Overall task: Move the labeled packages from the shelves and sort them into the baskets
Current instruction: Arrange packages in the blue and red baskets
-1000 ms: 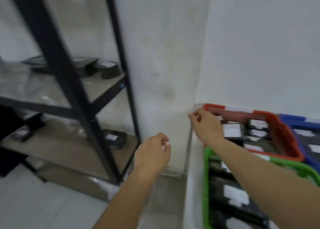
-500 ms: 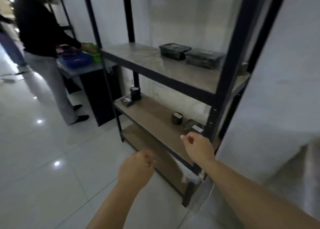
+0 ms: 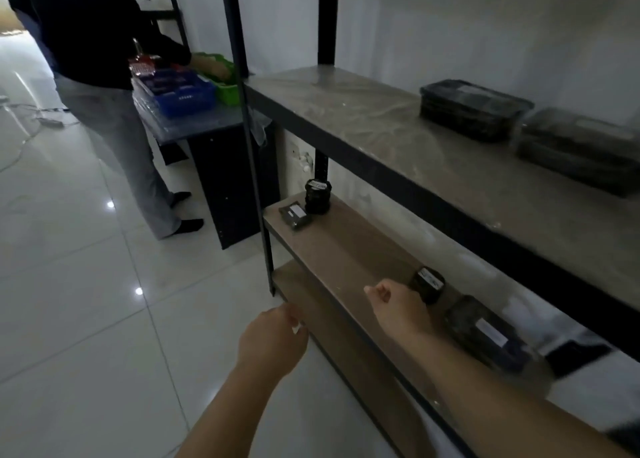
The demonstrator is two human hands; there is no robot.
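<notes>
A black metal rack (image 3: 249, 152) fills the right of the view. On its middle shelf (image 3: 346, 246) stand a small round black labeled tub (image 3: 427, 283) and a flat black labeled package (image 3: 485, 333) on the right; a second round tub (image 3: 317, 196) and a flat packet (image 3: 294, 214) lie at the far left end. Two dark lidded trays (image 3: 474, 109) (image 3: 576, 147) rest on the upper shelf (image 3: 381, 125). My right hand (image 3: 398, 308) hovers over the middle shelf just left of the near tub, fingers loosely curled, holding nothing. My left hand (image 3: 273, 341) hangs in front of the rack, loosely curled and empty.
Another person (image 3: 100, 76) in dark top and grey trousers stands at a low table (image 3: 204, 121) left of the rack, hands in a green basket (image 3: 221, 76); a blue basket (image 3: 180, 92) sits beside it. Glossy tiled floor (image 3: 86, 301) spreads to the left.
The view swung left from the wall corner and my baskets to the rack. Both hands came away from the baskets and my right hand now reaches over the middle shelf.
</notes>
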